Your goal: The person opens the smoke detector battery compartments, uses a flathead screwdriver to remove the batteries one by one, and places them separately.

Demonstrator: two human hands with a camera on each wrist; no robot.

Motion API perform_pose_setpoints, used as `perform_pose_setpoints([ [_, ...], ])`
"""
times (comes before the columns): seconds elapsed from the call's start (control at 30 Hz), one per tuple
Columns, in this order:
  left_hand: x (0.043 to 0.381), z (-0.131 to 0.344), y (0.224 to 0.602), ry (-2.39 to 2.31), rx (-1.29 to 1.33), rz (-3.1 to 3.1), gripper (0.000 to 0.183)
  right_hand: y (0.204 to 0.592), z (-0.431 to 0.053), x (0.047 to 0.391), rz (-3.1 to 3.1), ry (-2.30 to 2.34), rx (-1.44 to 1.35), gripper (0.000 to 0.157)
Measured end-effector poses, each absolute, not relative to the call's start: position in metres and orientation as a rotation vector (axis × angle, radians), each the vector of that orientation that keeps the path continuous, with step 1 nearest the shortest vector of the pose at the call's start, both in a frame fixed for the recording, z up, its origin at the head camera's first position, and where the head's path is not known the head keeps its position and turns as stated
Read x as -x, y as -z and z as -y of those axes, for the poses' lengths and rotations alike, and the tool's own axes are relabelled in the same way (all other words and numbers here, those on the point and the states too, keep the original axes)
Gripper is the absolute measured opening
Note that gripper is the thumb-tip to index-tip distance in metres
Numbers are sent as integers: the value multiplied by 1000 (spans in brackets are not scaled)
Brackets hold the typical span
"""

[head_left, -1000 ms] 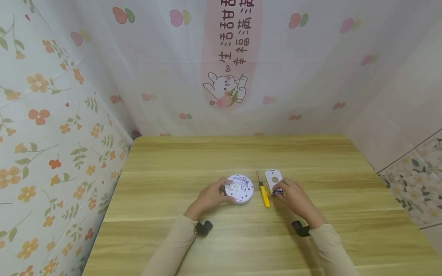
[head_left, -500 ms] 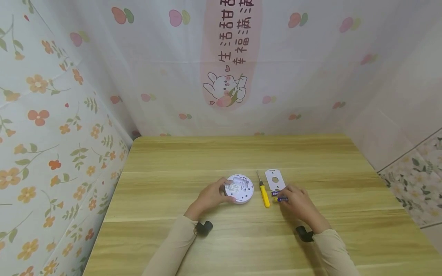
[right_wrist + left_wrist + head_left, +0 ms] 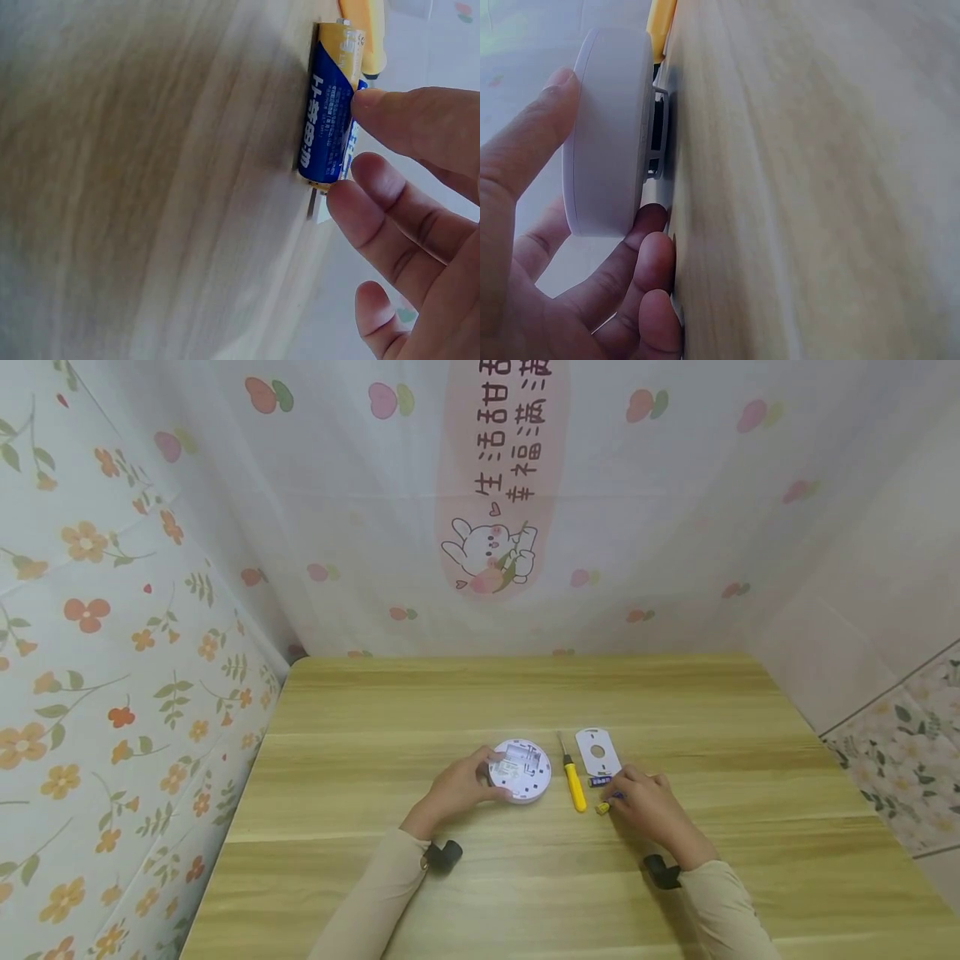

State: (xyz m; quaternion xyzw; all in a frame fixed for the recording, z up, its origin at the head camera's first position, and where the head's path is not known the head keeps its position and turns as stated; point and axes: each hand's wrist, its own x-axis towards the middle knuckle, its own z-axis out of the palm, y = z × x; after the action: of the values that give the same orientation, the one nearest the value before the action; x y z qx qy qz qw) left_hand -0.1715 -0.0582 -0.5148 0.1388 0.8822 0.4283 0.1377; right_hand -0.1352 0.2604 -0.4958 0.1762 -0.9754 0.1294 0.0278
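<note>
1. L hand (image 3: 461,782) grips the round white plastic device (image 3: 534,787) at its left side, thumb on the near rim, a finger on the far rim.
2. Device sits mid-surface, exposed metal-lined compartment facing up. L wrist view: smooth thick side wall, slim dark-slotted projection underneath, nr the surface.
3. R hand (image 3: 641,802) is at a blue-and-yellow cylindrical battery (image 3: 603,808), low by the surface; thumb tip on the battery's side, other fingers bent close to its lower end. Can't tell for sure if it's pinched or just touched: fingers hide part of it in head view.
4. R wrist view: yellow end w/ metal nub points away from the fingertips; white print on the blue.
5. 2nd blue-and-yellow battery (image 3: 597,782) lies just beyond the 1st, next to the near end of a flat white plate w/ round central hole (image 3: 609,761).
6. Yellow-handled screwdriver w/ metal shaft (image 3: 575,787) lies btwn device and batteries, shaft toward the far edge.
7. All on a pale wood-grain surface (image 3: 420,710). Both arms: beige sleeves (image 3: 375,889), black wrist-worn units (image 3: 444,857).
8. Behind: white curtain w/ bunny print and Chinese lettering (image 3: 337,510); L side: white floral cloth (image 3: 112,643).
</note>
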Motion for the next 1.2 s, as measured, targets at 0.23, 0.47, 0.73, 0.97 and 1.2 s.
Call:
perform_pose_setpoints([
  [0.23, 172, 58, 515, -1234, -408, -2553, 67, 495, -261, 135, 3024, -378, -523, 8],
  [0.47, 172, 58, 515, -1233, -409, -2552, 66, 496, -261, 136, 3024, -364, -472, 5],
  [0.73, 171, 58, 515, -1224, -406, -2553, 67, 493, -262, 139, 3013, -380, -449, 5],
  [0.97, 172, 58, 515, -1225, -406, -2552, 67, 476, -268, 156, 3073, -698, -215, 25],
  [1.2, 172, 58, 515, -1223, -420, -2555, 68, 469, -266, 173, 3110, -961, -15, 48],
])
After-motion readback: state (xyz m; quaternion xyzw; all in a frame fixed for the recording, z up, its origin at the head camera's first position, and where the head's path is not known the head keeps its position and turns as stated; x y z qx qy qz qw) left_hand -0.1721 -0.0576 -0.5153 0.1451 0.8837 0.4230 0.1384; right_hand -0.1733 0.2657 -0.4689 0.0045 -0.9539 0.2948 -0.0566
